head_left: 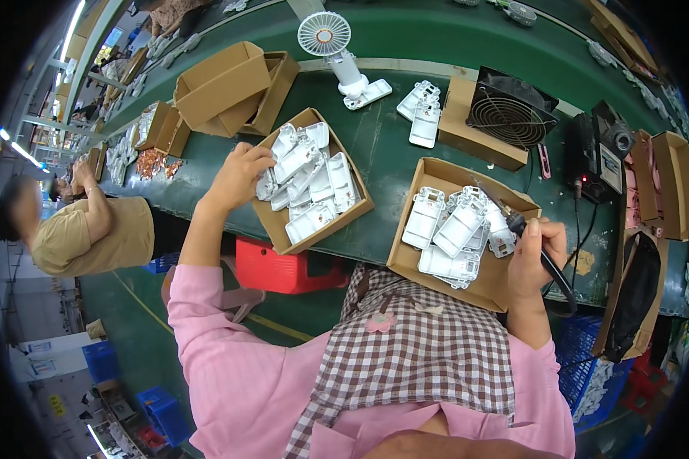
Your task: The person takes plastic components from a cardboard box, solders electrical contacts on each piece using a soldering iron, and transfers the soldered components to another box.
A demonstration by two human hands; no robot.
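Observation:
My right hand is closed round a soldering iron, its metal tip slanting up and left over the near right cardboard box. Below the iron lie several white plastic housings in that box. At the left, my left hand reaches over the rim of a second cardboard box, heaped with similar white housings. Its fingers are bent round a white housing at the edge of the heap; the fingertips are partly hidden.
A small white fan stands behind the boxes. Loose housings, a black metal-grilled fan and a black soldering station with cables sit farther back. Empty cartons are stacked left. A red stool is under the bench; a co-worker sits left.

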